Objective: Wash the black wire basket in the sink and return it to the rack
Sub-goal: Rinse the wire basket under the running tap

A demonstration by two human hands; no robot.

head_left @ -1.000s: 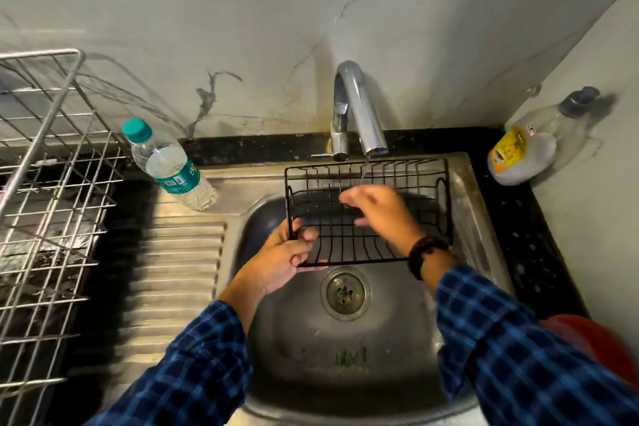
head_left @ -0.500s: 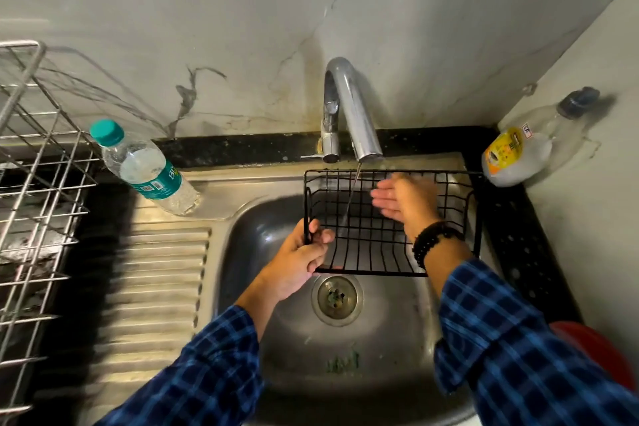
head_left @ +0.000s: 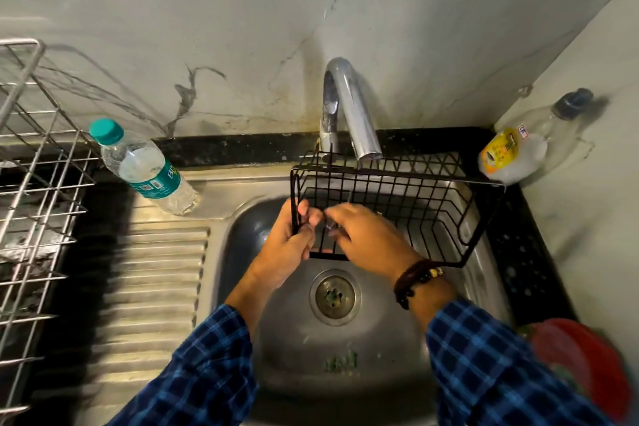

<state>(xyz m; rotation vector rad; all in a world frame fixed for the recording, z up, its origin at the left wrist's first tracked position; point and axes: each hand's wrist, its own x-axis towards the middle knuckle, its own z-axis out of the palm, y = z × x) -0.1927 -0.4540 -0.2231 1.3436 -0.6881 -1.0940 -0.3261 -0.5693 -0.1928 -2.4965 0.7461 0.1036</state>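
Observation:
The black wire basket (head_left: 428,197) is held tilted over the steel sink (head_left: 377,349), right under the chrome tap (head_left: 349,107). My left hand (head_left: 287,245) grips the basket's left end wire. My right hand (head_left: 366,235) lies on the wires of the basket's near left part, fingers curled and touching them, close to my left hand. A thin stream of water falls from the tap into the basket. The silver wire rack (head_left: 31,190) stands at the far left on the counter.
A water bottle with a teal cap (head_left: 145,169) leans on the sink's back left corner beside the ribbed drainboard (head_left: 155,287). A clear soap bottle with a yellow label (head_left: 518,152) lies at the back right. A red object (head_left: 584,360) sits at the lower right.
My right hand moved from the basket's right middle to its left part, next to my left hand. The basket shifted a little to the right and tilted more.

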